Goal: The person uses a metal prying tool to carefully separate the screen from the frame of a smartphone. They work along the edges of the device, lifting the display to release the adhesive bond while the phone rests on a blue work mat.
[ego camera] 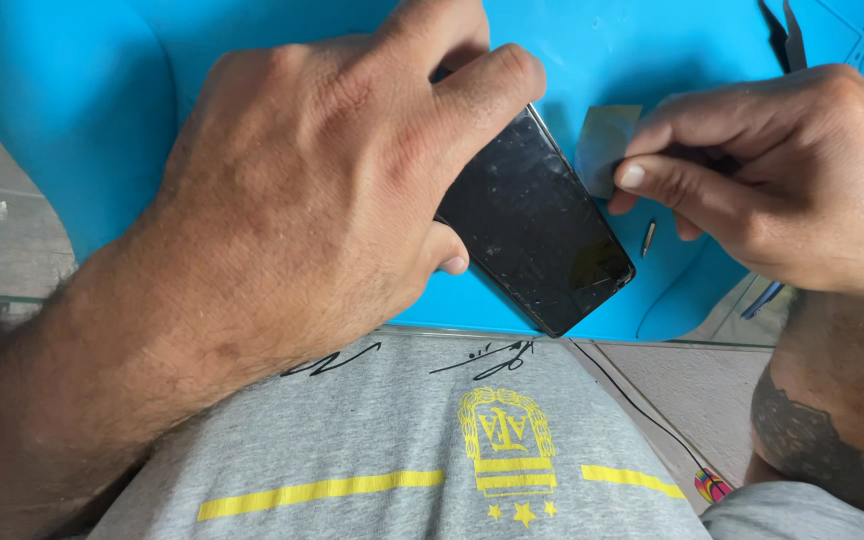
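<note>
The dark phone was laid flat on the blue mat, its long axis running from upper left to lower right. It was pinned from its upper-left end by the left hand, thumb and fingers closed around its edges. The right hand (the nearer one to the phone's right long edge) was pinched shut on a thin translucent pick, held just beside that edge, whether touching could not be told.
</note>
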